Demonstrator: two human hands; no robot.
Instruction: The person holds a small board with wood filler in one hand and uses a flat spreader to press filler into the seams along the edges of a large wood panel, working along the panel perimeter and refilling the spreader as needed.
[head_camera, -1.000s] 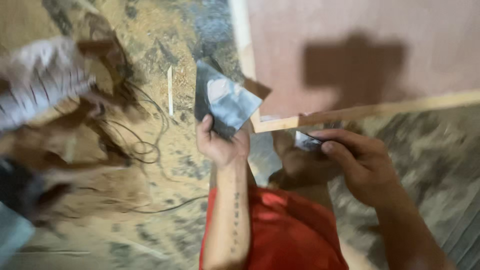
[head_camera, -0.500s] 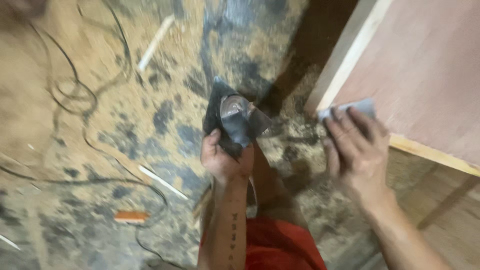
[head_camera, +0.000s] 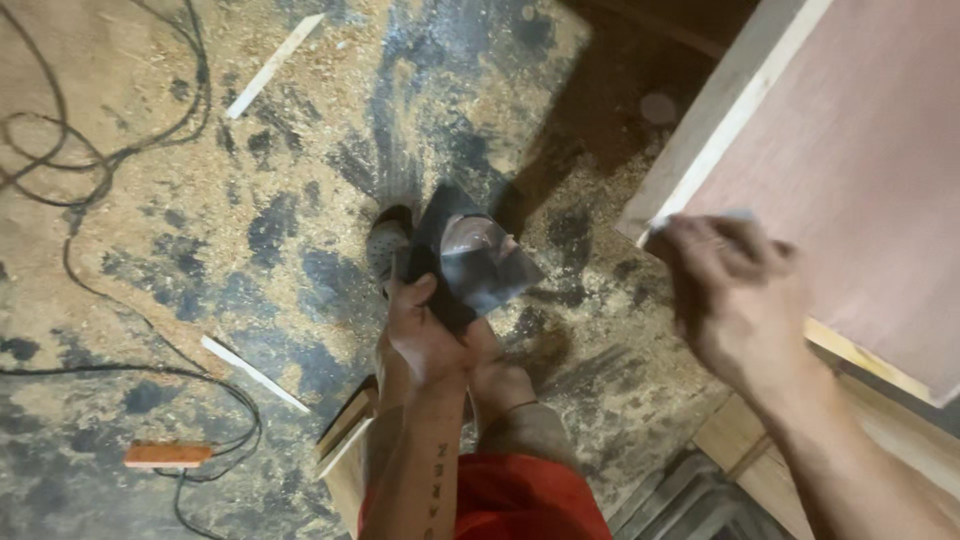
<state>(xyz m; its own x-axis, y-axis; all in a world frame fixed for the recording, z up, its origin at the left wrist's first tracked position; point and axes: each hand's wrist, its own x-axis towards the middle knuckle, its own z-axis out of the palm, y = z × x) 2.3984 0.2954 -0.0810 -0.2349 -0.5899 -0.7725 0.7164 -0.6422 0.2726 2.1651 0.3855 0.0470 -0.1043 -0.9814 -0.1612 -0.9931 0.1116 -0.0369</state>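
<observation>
My left hand (head_camera: 425, 330) grips a dark grey sheet of sandpaper (head_camera: 470, 255), held out above the floor in front of my knees. My right hand (head_camera: 735, 290), blurred by motion, presses a small grey piece of sandpaper (head_camera: 700, 218) onto the near corner of a reddish plywood panel (head_camera: 850, 150) with a pale wooden edge (head_camera: 720, 125). The small piece is mostly hidden under my fingers. I wear red shorts (head_camera: 520, 500).
The floor (head_camera: 300, 200) is strewn with sawdust. Black cables (head_camera: 110, 160) loop at the left. Thin white wood strips (head_camera: 270, 65) lie about, and an orange block (head_camera: 165, 455) sits at lower left. Wooden offcuts (head_camera: 345, 440) lie by my leg.
The view has swung so the panel is now at the upper right. My right hand has slid further along the panel's corner. My left hand keeps hold of the dark sheet.
</observation>
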